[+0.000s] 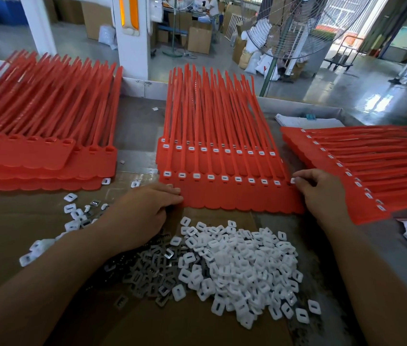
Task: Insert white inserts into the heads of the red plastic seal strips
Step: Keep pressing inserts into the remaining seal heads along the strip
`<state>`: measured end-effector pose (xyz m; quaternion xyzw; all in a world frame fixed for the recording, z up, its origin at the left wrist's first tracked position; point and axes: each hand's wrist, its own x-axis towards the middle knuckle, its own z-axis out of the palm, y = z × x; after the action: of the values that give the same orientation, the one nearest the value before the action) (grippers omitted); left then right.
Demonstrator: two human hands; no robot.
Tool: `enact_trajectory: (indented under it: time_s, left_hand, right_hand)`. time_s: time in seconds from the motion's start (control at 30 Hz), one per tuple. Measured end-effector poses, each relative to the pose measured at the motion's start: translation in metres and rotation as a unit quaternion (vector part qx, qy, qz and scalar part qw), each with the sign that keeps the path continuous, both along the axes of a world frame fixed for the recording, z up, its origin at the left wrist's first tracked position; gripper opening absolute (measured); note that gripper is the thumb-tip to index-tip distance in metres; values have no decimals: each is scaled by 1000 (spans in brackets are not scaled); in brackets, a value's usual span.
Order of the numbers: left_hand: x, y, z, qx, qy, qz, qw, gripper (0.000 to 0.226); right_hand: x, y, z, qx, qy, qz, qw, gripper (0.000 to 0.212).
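White inserts point(242, 255) heap near the bench's front edge, grey metal clips point(147, 268) beside them. Behind, the left hand point(145, 211) grips the left corner of the red seal strips point(234, 198); the right hand point(322, 193) pinches one insert point(293, 180) at the rightmost head. An unfilled stack point(35, 151) lies far left, with a fan point(272, 33) beyond.

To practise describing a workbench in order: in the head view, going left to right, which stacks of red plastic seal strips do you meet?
Red plastic seal strips with empty heads → red strips with white inserts fitted, tails pointing away → red strips with inserts, tails pointing right.
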<state>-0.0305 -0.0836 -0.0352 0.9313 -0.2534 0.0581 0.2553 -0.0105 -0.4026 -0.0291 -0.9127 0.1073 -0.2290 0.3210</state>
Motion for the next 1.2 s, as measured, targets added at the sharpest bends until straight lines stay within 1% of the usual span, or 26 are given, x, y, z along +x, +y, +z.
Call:
enact_trajectory:
  time_s: [0.13, 0.3, 0.5, 0.7, 0.87, 1.1, 1.2]
  left_hand:
    - [0, 0, 0, 1, 6, -1, 1000, 51]
    - [0, 0, 0, -4, 10, 2, 1000, 50]
    - [-1, 0, -1, -9, 13, 2, 1000, 50]
    - [-2, 0, 0, -14, 18, 4, 1000, 49]
    - [-3, 0, 2, -11, 25, 6, 1000, 50]
    - [-4, 0, 2, -12, 27, 3, 1000, 50]
    - [-4, 0, 3, -12, 23, 2, 1000, 50]
  right_hand:
    - [2, 1, -4, 42, 30, 25, 998, 10]
    - [5, -1, -4, 60, 48, 27, 997, 10]
    - [8, -2, -4, 35, 43, 26, 998, 9]
    - [8, -2, -1, 44, 57, 31, 997, 8]
    - [10, 0, 2, 59, 66, -9, 996, 14]
    - [17, 2, 11, 129, 134, -43, 982, 9]
    - [21, 3, 14, 146, 154, -54, 976, 13]
